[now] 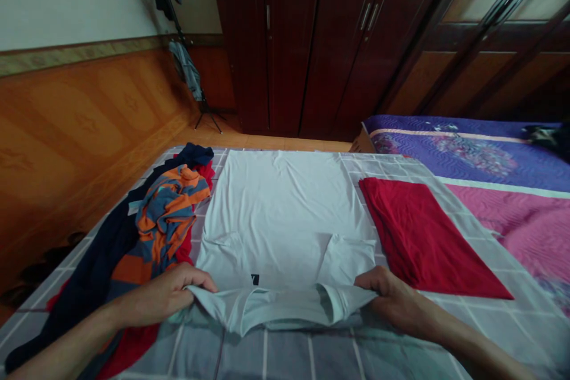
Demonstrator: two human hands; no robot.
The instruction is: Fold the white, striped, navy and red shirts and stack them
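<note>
Head view: left hand (pixel 178 290) and right hand (pixel 389 300) pinch a pale shirt (pixel 285 208). I see it's soft, lightly creased.

One head-worn view looks forward and down from close above the checked sheet (pixel 289 359), facing the dark-red wardrobe (pixel 289 41) beyond.

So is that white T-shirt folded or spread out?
Mostly spread out: the white T-shirt lies wide on the checked sheet, its near edge held in both hands.
</note>
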